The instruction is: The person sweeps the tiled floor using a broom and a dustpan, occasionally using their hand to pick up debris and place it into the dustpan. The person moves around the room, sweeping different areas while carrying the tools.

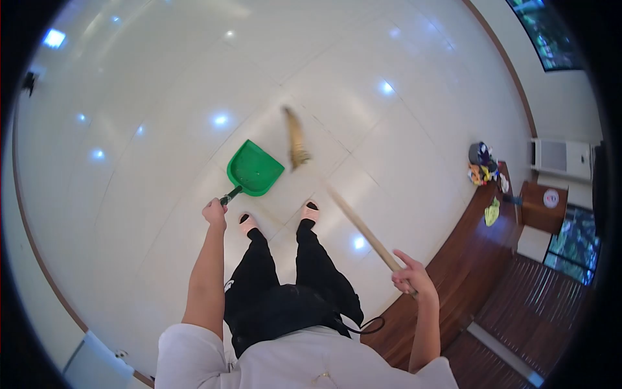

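Note:
My left hand (215, 212) is closed around the dark handle of a green dustpan (254, 167). The pan lies out in front of my feet, its open edge facing up and to the right, with a few small specks in it. In my right hand (413, 277) is the pale wooden stick of a broom (363, 228), gripped near its upper end with the index finger stretched along it. The broom's straw bristles (296, 141) are just right of the dustpan, close over the floor and slightly blurred.
Glossy tiles cover the floor (175, 84), reflecting ceiling lights. On the right runs a raised wooden platform (447, 272) holding a yellow-green cloth (492, 212), a pile of mixed items (483, 174) and a wooden lectern (543, 206). My pink shoes (310, 211) stand below the dustpan.

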The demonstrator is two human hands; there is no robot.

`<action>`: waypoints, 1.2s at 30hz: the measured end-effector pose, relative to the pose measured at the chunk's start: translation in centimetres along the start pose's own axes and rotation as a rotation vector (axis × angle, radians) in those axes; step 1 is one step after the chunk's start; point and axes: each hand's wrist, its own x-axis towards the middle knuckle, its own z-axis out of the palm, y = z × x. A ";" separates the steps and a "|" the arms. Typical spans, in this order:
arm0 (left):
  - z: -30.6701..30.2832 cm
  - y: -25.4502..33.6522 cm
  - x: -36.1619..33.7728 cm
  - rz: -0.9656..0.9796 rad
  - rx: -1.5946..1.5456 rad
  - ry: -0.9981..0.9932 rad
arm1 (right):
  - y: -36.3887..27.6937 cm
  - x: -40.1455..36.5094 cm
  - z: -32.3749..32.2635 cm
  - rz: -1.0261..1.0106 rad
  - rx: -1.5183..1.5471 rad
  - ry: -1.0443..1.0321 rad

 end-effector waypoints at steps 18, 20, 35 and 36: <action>-26.5 -4.4 7.3 -0.125 -0.272 0.347 | -11.5 38.0 27.2 -0.617 -0.881 0.248; -26.9 -4.5 8.0 -0.146 -0.241 0.367 | -10.4 38.5 30.8 -0.642 -1.049 0.285; -27.2 -6.5 9.7 -0.020 0.016 0.409 | 4.4 16.1 33.3 -0.016 -0.719 -0.507; -27.7 -7.5 10.1 -0.001 0.009 0.377 | 4.4 15.2 32.2 -0.014 -0.695 -0.533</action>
